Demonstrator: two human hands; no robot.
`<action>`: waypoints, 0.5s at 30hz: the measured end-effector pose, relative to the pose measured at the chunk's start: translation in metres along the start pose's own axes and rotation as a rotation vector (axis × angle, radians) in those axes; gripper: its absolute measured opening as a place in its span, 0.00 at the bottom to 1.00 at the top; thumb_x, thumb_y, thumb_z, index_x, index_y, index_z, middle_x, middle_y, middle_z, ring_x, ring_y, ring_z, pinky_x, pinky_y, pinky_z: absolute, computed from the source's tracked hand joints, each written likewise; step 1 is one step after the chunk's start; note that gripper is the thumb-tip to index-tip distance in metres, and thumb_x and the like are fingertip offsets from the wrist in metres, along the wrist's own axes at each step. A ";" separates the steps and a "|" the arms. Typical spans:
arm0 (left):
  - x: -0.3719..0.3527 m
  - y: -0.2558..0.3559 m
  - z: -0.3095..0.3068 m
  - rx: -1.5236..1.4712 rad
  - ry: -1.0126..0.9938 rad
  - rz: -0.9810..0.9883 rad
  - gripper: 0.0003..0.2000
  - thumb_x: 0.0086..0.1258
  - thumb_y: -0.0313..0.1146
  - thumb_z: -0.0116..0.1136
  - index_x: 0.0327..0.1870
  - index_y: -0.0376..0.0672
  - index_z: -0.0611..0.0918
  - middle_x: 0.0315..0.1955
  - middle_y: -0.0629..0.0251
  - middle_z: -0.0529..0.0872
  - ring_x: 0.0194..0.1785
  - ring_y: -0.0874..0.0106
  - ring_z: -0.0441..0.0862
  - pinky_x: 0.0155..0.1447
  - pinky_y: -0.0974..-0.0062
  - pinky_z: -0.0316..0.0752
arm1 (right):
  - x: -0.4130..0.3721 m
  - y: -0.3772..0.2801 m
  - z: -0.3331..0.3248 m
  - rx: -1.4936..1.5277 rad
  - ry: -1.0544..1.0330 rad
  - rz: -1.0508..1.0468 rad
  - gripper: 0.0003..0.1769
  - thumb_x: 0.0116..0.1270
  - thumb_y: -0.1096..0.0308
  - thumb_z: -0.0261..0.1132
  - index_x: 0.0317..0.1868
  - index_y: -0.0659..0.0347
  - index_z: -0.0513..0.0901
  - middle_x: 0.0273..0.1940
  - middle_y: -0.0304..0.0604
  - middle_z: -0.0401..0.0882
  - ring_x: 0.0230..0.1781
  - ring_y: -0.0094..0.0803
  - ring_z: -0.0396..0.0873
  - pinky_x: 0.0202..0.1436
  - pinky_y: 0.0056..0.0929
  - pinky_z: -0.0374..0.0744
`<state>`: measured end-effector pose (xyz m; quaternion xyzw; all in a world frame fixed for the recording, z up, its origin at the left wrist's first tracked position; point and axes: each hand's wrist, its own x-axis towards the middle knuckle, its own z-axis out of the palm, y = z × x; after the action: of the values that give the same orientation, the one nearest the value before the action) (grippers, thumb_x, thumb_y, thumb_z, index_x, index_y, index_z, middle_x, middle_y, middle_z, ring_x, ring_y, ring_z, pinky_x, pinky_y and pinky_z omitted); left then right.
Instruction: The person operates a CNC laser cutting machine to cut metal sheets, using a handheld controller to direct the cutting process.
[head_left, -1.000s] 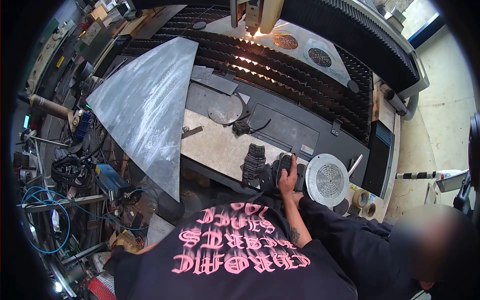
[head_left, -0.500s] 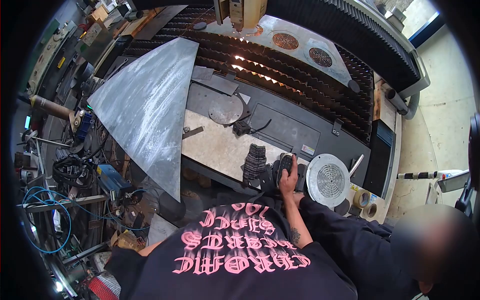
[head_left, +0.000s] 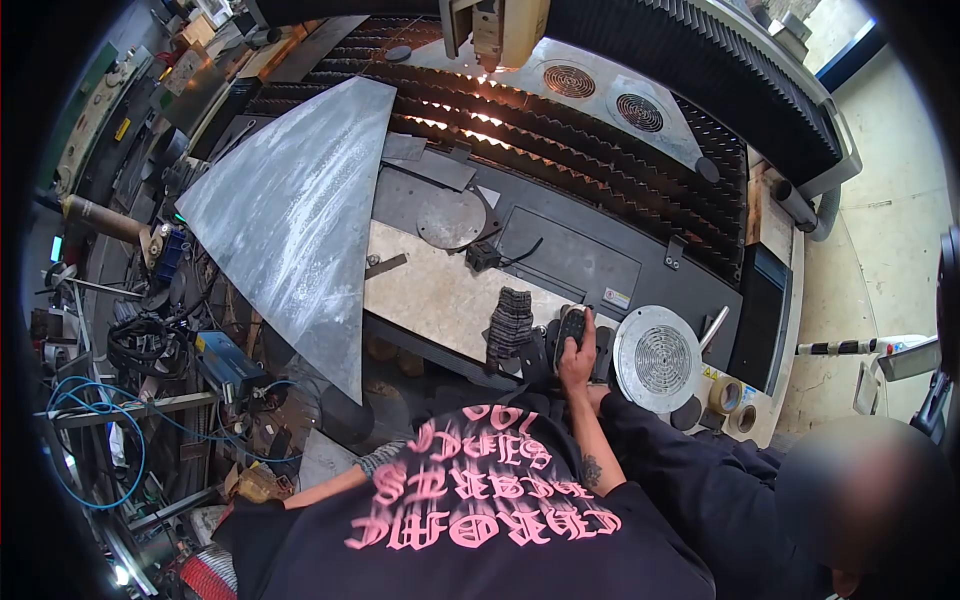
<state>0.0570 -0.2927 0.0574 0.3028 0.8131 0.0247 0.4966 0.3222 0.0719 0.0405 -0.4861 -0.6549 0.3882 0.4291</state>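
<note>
Your right hand (head_left: pixel 577 362) is closed around the black handheld controller (head_left: pixel 570 325) at the tabletop (head_left: pixel 430 290) edge. I cannot tell your left hand's (head_left: pixel 385 458) grip. The cutting head (head_left: pixel 497 30) is sparking on the grey metal sheet (head_left: pixel 600 110), so the cutting seems unfinished.

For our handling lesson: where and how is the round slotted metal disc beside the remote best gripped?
Probably its plain outer rim, from the near side: the disc lies flat, its middle is only thin slots, and the right hand on the remote crowds its left.
</note>
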 end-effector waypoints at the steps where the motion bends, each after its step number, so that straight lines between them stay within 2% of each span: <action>1: 0.000 0.000 0.000 -0.001 -0.002 0.000 0.19 0.68 0.49 0.50 0.41 0.41 0.84 0.34 0.49 0.87 0.37 0.52 0.85 0.42 0.55 0.77 | 0.000 -0.001 0.000 0.005 0.000 0.004 0.35 0.61 0.77 0.50 0.72 0.68 0.63 0.69 0.54 0.66 0.71 0.42 0.64 0.74 0.31 0.59; 10: 0.001 0.001 -0.001 0.001 -0.003 0.005 0.19 0.68 0.49 0.51 0.41 0.41 0.84 0.34 0.49 0.87 0.37 0.52 0.85 0.42 0.55 0.77 | -0.001 -0.007 -0.002 0.012 -0.006 0.012 0.35 0.61 0.77 0.50 0.72 0.69 0.62 0.70 0.55 0.66 0.72 0.42 0.63 0.75 0.32 0.58; 13: 0.002 0.001 -0.001 0.003 -0.002 0.000 0.19 0.68 0.49 0.51 0.41 0.41 0.84 0.34 0.49 0.87 0.37 0.52 0.85 0.42 0.56 0.77 | 0.001 -0.008 0.000 -0.010 0.039 -0.030 0.34 0.60 0.77 0.51 0.70 0.68 0.65 0.66 0.57 0.69 0.68 0.47 0.68 0.72 0.35 0.63; 15: 0.005 0.004 -0.003 0.001 -0.001 0.004 0.19 0.68 0.49 0.51 0.41 0.41 0.84 0.34 0.49 0.87 0.37 0.52 0.85 0.42 0.56 0.77 | 0.002 -0.012 -0.002 -0.004 0.031 -0.023 0.34 0.60 0.77 0.51 0.70 0.68 0.65 0.66 0.57 0.69 0.68 0.48 0.67 0.72 0.35 0.62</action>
<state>0.0548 -0.2859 0.0562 0.3047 0.8122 0.0249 0.4969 0.3196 0.0710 0.0527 -0.4851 -0.6545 0.3743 0.4429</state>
